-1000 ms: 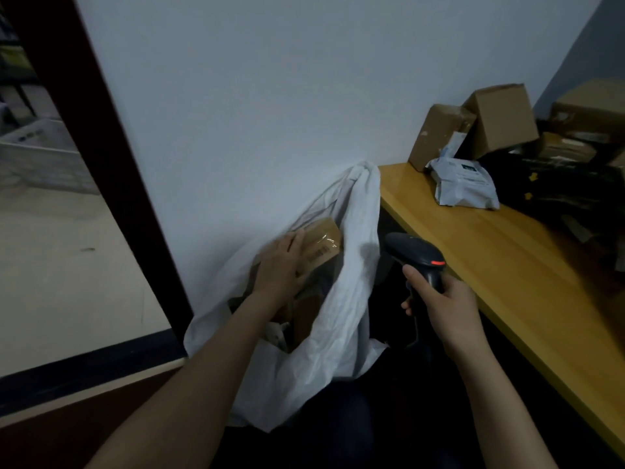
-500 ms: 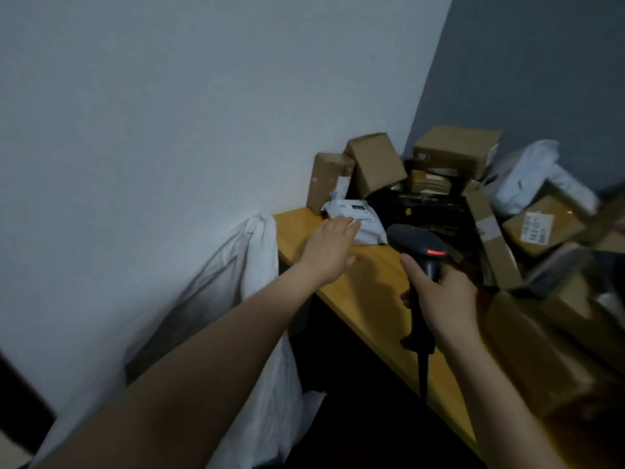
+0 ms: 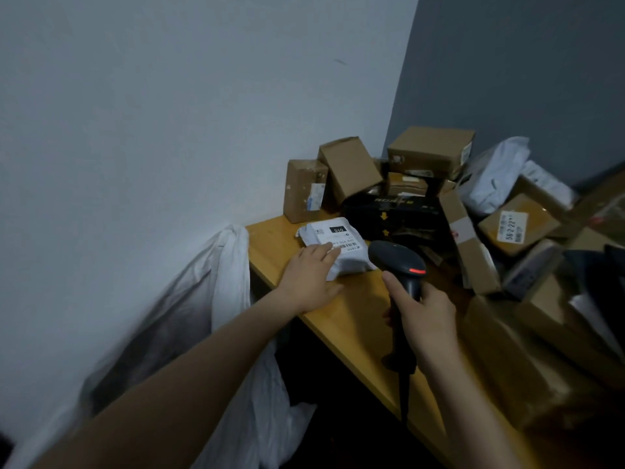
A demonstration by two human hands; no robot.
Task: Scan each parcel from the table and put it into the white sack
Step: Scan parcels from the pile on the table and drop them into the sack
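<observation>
The left hand (image 3: 309, 277), fingers straight, is resting on the crumpled white plastic mailer parcel (image 3: 338, 243), which is lying on the yellow wooden tabletop (image 3: 358, 302) at its one o'clock. The right hand (image 3: 427, 314) is gripping the black handheld barcode scanner (image 3: 395, 260) just at the parcel's four o'clock

Wood table (image 3: 341, 309): parcels (image 3: 341, 247) piled.

Matt wooden table (image 3: 341, 319), cardboard boxes (image 3: 351, 169)
</observation>
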